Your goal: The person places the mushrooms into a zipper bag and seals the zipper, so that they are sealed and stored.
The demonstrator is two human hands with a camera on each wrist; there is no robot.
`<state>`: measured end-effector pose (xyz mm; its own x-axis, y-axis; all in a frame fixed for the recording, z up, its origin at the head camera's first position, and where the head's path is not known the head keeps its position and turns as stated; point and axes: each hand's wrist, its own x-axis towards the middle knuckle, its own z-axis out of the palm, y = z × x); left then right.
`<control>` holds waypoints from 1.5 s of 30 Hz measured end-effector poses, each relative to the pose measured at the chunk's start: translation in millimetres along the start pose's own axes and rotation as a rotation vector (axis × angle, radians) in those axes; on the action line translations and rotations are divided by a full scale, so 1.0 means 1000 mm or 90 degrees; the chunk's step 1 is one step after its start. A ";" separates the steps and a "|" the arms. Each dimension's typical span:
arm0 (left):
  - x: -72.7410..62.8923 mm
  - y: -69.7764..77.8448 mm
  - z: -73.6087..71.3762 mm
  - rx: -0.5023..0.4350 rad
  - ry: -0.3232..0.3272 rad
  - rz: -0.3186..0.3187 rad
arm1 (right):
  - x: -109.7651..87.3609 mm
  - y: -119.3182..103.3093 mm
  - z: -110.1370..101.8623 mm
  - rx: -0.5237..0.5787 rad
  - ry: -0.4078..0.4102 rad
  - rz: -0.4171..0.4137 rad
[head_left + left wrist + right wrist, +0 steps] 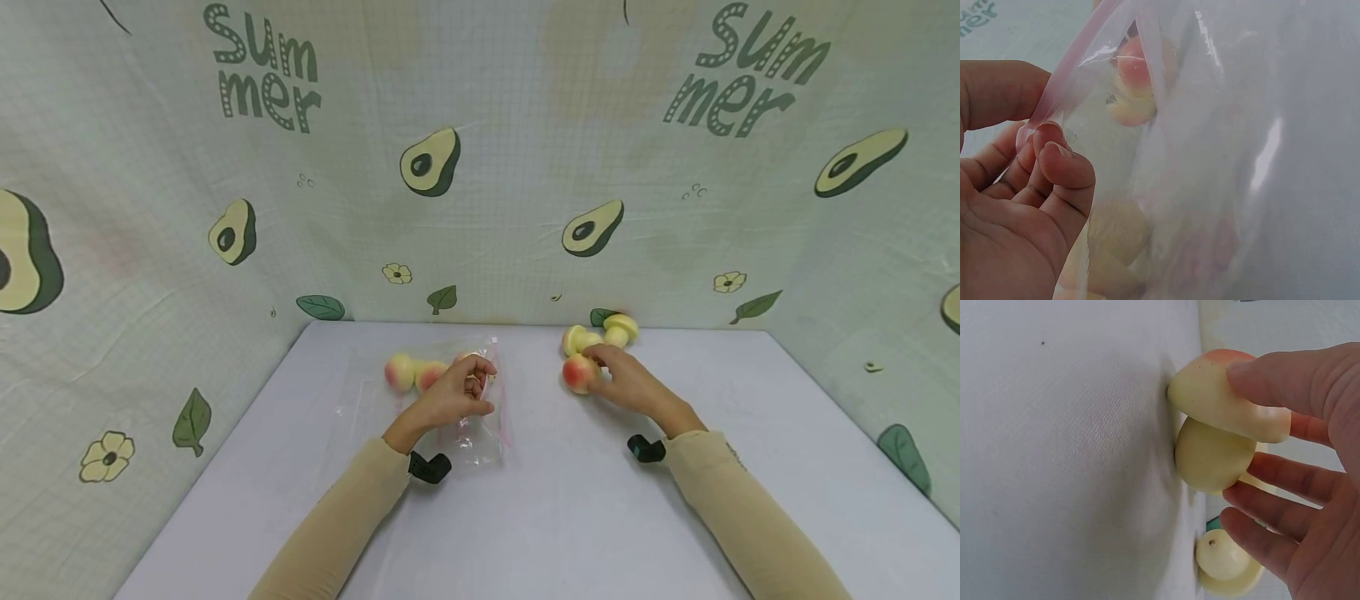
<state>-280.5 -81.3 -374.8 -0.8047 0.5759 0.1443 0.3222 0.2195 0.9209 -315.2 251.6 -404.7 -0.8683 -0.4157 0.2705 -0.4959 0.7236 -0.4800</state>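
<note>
My left hand [453, 396] pinches the pink-edged mouth of a clear zip bag [480, 446], holding it up between thumb and fingers in the left wrist view. Inside the bag, toward the left, lie pale yellow and pink mushrooms [401, 372], blurred behind the plastic. At the right of the bag, my right hand [633, 385] grips a mushroom [1207, 394] with a red-blushed cap and cream stem; the thumb presses on the cap. This mushroom is close over the white table. Just behind it lie two more mushrooms [576, 340], one with its stem toward me [617, 335].
A white table [555, 517] spans the view, and a cloth backdrop [510, 167] with printed avocados and lettering rises behind it and at both sides. Black wrist cameras [430, 468] sit below each hand.
</note>
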 end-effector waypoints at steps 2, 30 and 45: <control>0.000 0.000 0.000 -0.002 0.001 -0.001 | 0.000 0.000 0.000 -0.001 -0.005 0.004; 0.010 -0.031 0.000 -0.001 0.020 0.001 | 0.001 -0.005 -0.001 -0.013 -0.021 0.040; 0.002 -0.009 0.001 -0.010 -0.001 -0.002 | -0.001 -0.002 0.003 -0.002 -0.036 0.047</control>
<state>-284.1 -81.5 -383.1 -0.8050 0.5765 0.1402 0.3111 0.2089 0.9272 -313.1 249.5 -406.4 -0.9011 -0.3915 0.1864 -0.4304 0.7549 -0.4949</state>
